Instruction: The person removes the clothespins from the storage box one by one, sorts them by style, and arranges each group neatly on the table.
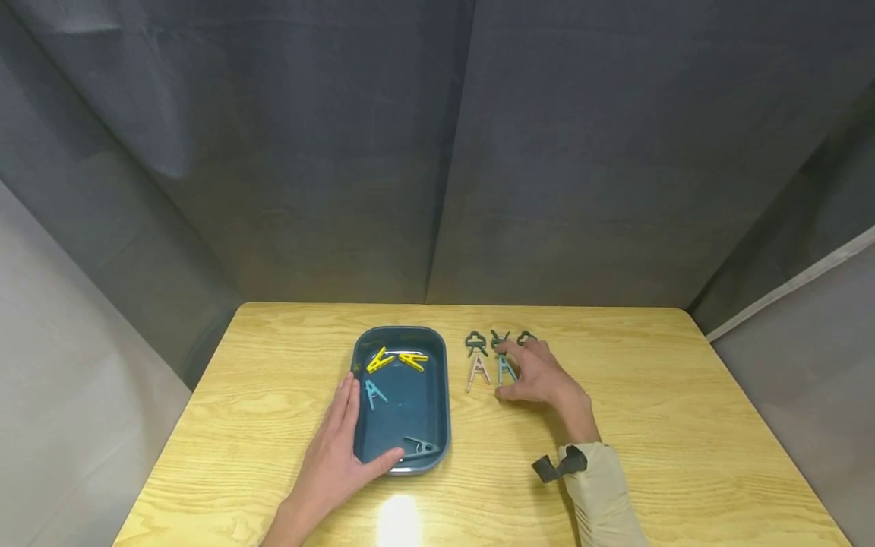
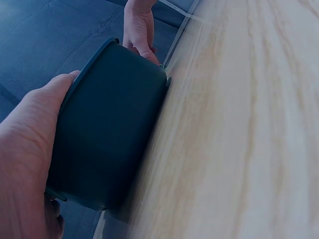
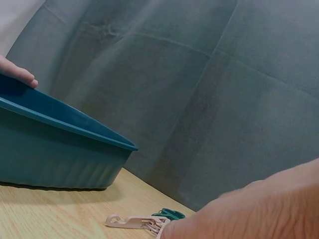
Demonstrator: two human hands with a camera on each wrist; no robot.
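Observation:
A dark blue tray [image 1: 437,395] sits mid-table and holds yellow clothespins [image 1: 396,358], a light blue one [image 1: 374,393] and a grey one [image 1: 420,446]. My left hand [image 1: 338,448] lies against the tray's left wall with straight fingers, and its thumb rests on the front rim. The left wrist view shows that palm [image 2: 25,149] against the tray wall [image 2: 109,134]. To the right of the tray, my right hand [image 1: 533,372] hovers with spread fingers over a row of pins. These are a pink pin [image 1: 478,370], a teal pin [image 1: 506,369] and dark green pins [image 1: 476,343]. Its index fingertip reaches the middle green one.
The wooden table [image 1: 683,425] stands inside grey curtains. In the right wrist view the pink pin [image 3: 132,220] and a green pin [image 3: 169,214] lie beyond the tray's wall [image 3: 55,149]. A dark strap [image 1: 557,465] sits at my right cuff.

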